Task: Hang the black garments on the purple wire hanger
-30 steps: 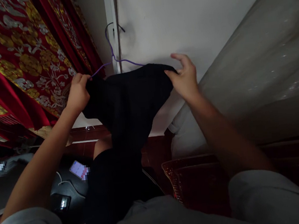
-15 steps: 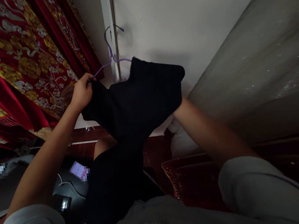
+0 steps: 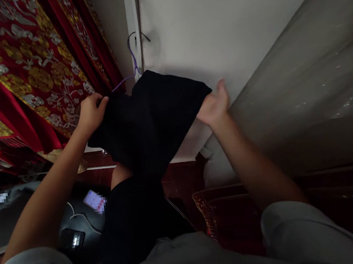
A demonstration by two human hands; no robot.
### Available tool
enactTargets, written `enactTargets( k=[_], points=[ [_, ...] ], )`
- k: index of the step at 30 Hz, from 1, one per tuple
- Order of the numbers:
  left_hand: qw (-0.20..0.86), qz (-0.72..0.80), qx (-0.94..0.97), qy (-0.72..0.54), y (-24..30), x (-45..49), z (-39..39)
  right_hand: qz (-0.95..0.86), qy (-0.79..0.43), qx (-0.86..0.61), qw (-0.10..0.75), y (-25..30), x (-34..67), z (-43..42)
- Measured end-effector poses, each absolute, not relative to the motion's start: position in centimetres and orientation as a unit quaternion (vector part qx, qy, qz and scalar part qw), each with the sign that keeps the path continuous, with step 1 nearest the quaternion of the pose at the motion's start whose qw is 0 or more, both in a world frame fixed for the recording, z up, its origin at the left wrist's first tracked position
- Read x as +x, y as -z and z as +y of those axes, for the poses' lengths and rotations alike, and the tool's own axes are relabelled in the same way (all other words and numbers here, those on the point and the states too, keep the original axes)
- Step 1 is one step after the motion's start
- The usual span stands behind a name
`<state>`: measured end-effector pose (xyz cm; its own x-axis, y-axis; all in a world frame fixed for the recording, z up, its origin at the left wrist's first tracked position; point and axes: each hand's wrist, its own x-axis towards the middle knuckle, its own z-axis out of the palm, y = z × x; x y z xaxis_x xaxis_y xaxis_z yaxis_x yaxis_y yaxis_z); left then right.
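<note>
A black short-sleeved shirt (image 3: pixel 150 118) hangs in front of me on a thin purple hanger (image 3: pixel 134 65), whose hook is up by a narrow upright strip on the wall. My left hand (image 3: pixel 92 111) is closed on the shirt's left shoulder, beside the hanger's arm. At the opposite sleeve edge, my right hand (image 3: pixel 214 105) has its palm turned up and its thumb stretched away from the cloth. Some of its fingers are hidden by the sleeve. The hanger's right arm is covered by the shirt.
Red curtains (image 3: pixel 40 66) with gold and silver flowers hang on the left. Plastic-covered material (image 3: pixel 301 93) leans at the right, above a dark red glossy item (image 3: pixel 232 210). A lit phone (image 3: pixel 94 200), a white cable (image 3: pixel 83 217) and a dark device (image 3: pixel 72 239) lie low on the left.
My right hand, hidden inside the shirt before, has come out at the sleeve edge. The cloth's right side has shifted left and now covers the hanger's right arm. My left hand keeps its grip.
</note>
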<state>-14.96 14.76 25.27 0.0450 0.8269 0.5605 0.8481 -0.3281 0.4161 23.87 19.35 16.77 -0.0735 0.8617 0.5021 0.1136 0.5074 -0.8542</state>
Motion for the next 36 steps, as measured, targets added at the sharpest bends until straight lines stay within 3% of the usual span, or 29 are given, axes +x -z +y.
enactTargets(
  k=[9,15,19,27,31,36],
  points=[
    [-0.022,-0.494,-0.756,0.430,-27.6,-8.6,17.8,-0.524,-0.334,-0.371,0.691,-19.3,23.0,20.2],
    [0.031,-0.535,-0.753,0.383,-28.9,-9.2,18.0,-0.585,-0.149,-0.434,0.668,-24.7,22.8,18.2],
    [0.037,-0.553,-0.748,0.365,-29.3,-10.2,18.2,-0.593,-0.076,-0.451,0.663,-23.8,22.7,15.7],
    [0.038,-0.596,-0.734,0.324,-29.9,-10.7,19.5,-0.564,-0.246,-0.386,0.687,-19.2,23.2,14.9],
    [0.047,-0.579,-0.734,0.352,-29.4,-11.8,18.8,-0.616,-0.280,-0.350,0.648,-21.7,21.6,14.7],
    [0.010,-0.505,-0.769,0.391,-27.8,-13.5,16.2,-0.643,-0.444,-0.313,0.539,-22.6,21.3,12.5]
  ],
)
